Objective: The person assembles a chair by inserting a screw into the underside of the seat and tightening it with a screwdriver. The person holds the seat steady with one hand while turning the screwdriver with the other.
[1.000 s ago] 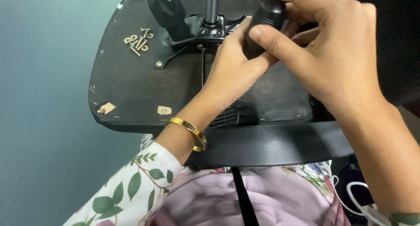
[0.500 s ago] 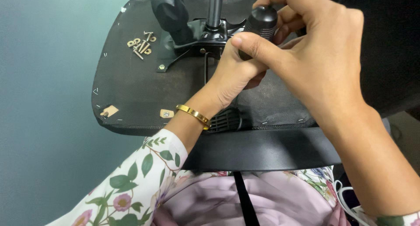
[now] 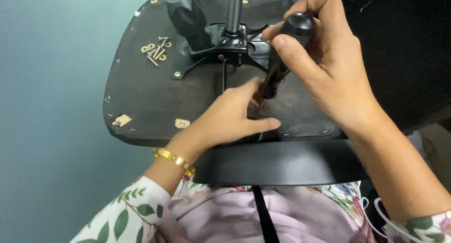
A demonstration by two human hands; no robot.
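Fingers of the right hand [image 3: 329,69] wrap the black screwdriver [image 3: 282,59], thumb pressed on its handle, tip angled down onto the upturned chair seat [image 3: 155,102]. Left hand [image 3: 230,118] rests on the seat, fingers pinched narrow around the tip. Loose screws [image 3: 155,49] lie near the seat's far corner, beside the black bracket [image 3: 211,41].

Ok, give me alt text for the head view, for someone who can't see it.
A right hand grips a black-handled screwdriver, tip down on the underside of an overturned chair seat, while the left hand steadies the tip. Loose screws lie on the seat near the black metal mechanism.
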